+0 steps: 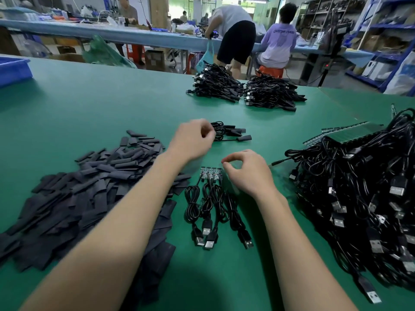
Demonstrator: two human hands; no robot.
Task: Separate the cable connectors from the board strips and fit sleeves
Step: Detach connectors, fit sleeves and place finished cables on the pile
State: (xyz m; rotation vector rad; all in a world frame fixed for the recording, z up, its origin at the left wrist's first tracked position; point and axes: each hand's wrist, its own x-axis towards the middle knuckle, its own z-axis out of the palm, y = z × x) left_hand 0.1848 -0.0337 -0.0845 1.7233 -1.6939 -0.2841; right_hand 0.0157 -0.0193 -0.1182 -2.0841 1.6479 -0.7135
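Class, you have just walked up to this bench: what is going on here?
A person sits at a green table sorting USB cables. The left hand reaches to a small group of sleeved cables, blurred, so its hold is unclear. The right hand hovers, fingers curled, beside a short board strip with four cables attached. Black sleeves are piled left, unprocessed cables right.

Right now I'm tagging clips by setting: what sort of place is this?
Likely an electronics assembly workshop: heap of flat black sleeves, tangled pile of black USB cables, long green worktable.
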